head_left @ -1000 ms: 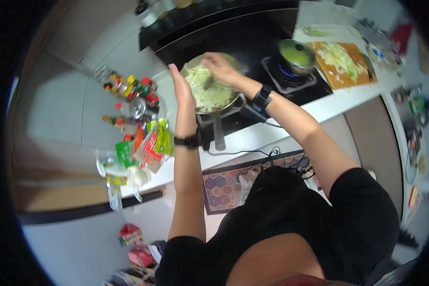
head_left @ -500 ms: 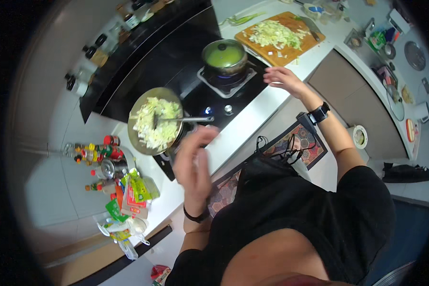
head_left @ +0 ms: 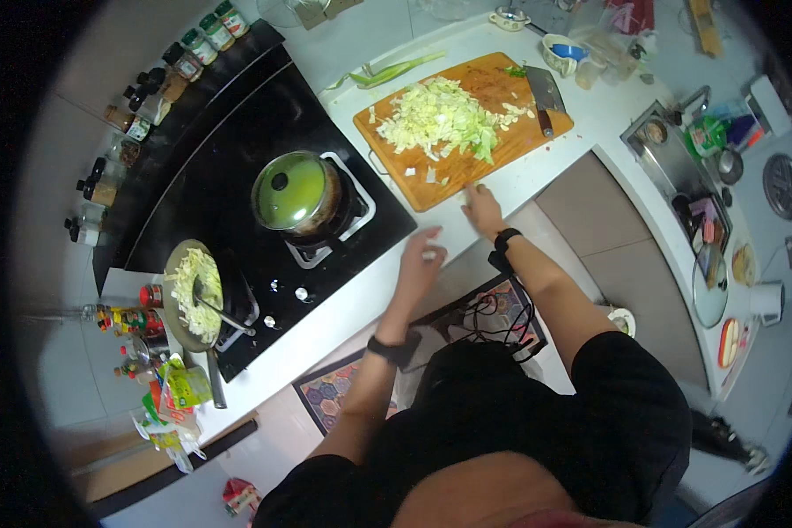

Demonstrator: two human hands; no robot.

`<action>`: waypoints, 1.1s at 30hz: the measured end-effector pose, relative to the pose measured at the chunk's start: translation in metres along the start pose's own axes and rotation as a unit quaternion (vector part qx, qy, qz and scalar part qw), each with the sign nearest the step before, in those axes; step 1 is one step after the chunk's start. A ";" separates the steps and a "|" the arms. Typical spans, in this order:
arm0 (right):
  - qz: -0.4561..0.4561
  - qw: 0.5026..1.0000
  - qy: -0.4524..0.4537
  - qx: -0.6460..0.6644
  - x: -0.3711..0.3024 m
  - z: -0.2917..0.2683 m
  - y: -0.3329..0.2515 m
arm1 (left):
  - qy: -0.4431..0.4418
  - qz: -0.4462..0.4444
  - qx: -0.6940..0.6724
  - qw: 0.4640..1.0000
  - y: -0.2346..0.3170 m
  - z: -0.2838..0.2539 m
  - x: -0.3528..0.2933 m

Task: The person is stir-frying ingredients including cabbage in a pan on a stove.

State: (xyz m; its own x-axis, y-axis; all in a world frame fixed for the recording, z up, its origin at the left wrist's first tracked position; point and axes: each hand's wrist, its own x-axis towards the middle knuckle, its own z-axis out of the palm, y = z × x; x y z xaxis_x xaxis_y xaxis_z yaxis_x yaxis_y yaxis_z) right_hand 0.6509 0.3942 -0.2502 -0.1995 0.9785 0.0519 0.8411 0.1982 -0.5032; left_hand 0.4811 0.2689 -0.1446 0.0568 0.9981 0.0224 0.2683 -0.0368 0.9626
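My right hand (head_left: 482, 211) is at the near edge of a wooden cutting board (head_left: 519, 158), its fingertips at or very near the rim. A heap of chopped cabbage (head_left: 440, 119) covers much of the board. Beside the heap lies a cleaver (head_left: 544, 95) with a dark handle. Over the white counter's front edge, between stove and board, hovers my left hand (head_left: 422, 262), empty, with its fingers loosely bent and apart. Chopped cabbage also fills a frying pan (head_left: 183, 310) at the stove's left, where a spatula (head_left: 224, 315) rests in it.
A lidded pot (head_left: 292, 194) stands on the right burner of the black stove. Spice jars (head_left: 148, 106) line the ledge behind. Bottles and packets (head_left: 172, 387) crowd the counter's left end. A sink (head_left: 669, 141) is at the right. Black cables (head_left: 502, 321) hang near my waist.
My view has swung right, toward the cutting board. My left hand has moved away from the frying pan, and my right hand has reached the board's near edge.
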 end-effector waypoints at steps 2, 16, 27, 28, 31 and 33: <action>-0.059 0.998 -0.012 -0.012 0.008 0.008 0.023 | 0.055 0.014 0.118 0.991 -0.033 0.020 0.048; -0.166 0.976 -0.132 0.044 0.127 -0.021 0.044 | 0.205 -0.042 0.449 0.869 -0.137 0.104 0.219; -0.328 0.940 -0.055 -0.074 0.164 -0.014 0.010 | 0.265 -0.056 0.412 0.870 -0.124 0.039 0.287; -0.329 0.940 -0.060 -0.071 0.165 -0.008 0.012 | 0.295 0.032 0.340 0.892 -0.125 0.041 0.286; -0.299 0.949 -0.040 -0.085 0.168 0.014 0.019 | 0.261 -0.014 0.307 0.915 -0.110 0.057 0.269; -0.316 0.938 0.018 -0.144 0.176 0.027 0.026 | 0.315 0.015 0.294 0.902 -0.114 0.073 0.259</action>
State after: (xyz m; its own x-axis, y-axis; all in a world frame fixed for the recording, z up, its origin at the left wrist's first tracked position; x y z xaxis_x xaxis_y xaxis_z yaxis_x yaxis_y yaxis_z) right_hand 0.6243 0.5697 -0.2779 -0.6905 0.6612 0.2933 0.6630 0.7407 -0.1086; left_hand 0.5358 0.5277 -0.2683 -0.4354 0.8190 0.3738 0.7501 0.1004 0.6537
